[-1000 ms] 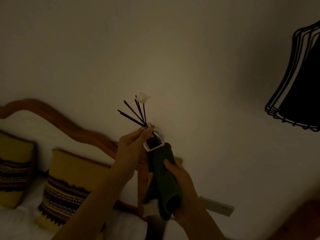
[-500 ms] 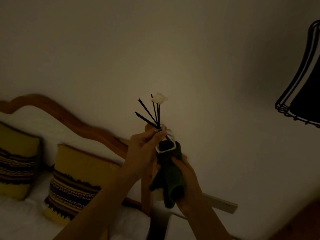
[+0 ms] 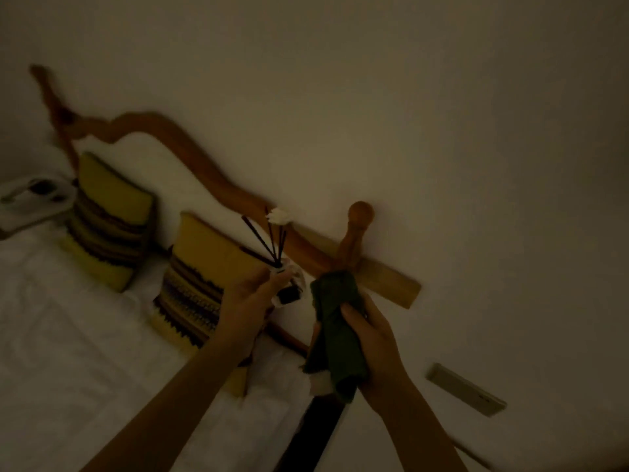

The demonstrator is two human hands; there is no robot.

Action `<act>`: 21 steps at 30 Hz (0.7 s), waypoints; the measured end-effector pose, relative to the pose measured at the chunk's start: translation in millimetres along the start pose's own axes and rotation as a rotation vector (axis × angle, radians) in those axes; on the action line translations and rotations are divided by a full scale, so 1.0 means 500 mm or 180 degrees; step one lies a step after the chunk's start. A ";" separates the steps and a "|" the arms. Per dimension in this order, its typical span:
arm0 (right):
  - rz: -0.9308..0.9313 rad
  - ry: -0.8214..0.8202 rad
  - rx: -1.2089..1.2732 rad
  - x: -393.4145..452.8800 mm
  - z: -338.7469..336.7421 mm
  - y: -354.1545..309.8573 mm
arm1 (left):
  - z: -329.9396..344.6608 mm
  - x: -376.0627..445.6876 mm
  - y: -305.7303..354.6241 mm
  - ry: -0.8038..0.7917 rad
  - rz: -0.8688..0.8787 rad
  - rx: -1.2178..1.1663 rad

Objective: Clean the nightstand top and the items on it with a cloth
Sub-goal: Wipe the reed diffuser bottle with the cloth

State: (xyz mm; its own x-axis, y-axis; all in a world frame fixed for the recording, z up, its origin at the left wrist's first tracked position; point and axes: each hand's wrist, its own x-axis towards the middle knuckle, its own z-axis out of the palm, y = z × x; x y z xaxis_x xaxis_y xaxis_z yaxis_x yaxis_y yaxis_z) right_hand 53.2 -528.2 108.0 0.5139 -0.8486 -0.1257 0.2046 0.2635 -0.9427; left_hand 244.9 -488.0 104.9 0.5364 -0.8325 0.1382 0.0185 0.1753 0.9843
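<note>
Gripping a small glass reed diffuser (image 3: 287,287) by its neck, the left hand (image 3: 248,301) holds it up in front of the bed's headboard (image 3: 218,178), while at its 3 o'clock, apart from it, the right hand (image 3: 374,338) clutches a bunched dark green cloth (image 3: 335,321). Two yellow patterned pillows (image 3: 200,277) lean at 9 o'clock.
</note>
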 end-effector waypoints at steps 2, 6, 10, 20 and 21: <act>0.0055 0.0039 0.0017 0.019 0.018 0.041 | -0.075 -0.035 -0.044 0.0412 -0.0233 -0.0076; 0.0279 -0.0142 -0.0715 0.039 0.090 0.166 | -0.240 -0.101 -0.136 0.1014 -0.0670 -0.0166; 0.0631 -0.0634 -0.1220 0.059 0.193 0.317 | -0.399 -0.192 -0.222 0.1614 -0.0868 -0.0050; 0.1828 -0.1388 -0.1212 0.044 0.352 0.663 | -0.722 -0.480 -0.488 0.2676 -0.1700 0.0961; 0.1854 -0.1366 -0.1222 0.049 0.353 0.673 | -0.727 -0.485 -0.507 0.2652 -0.1748 0.0936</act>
State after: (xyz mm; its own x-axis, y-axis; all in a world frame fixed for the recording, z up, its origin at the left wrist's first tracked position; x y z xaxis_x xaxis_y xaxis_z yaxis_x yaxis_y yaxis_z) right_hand 281.5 -379.3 -157.6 0.7398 -0.3541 -0.5722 -0.4532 0.3663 -0.8126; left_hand 416.6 -139.7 -217.8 0.9313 -0.1127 -0.3463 0.2899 -0.3463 0.8922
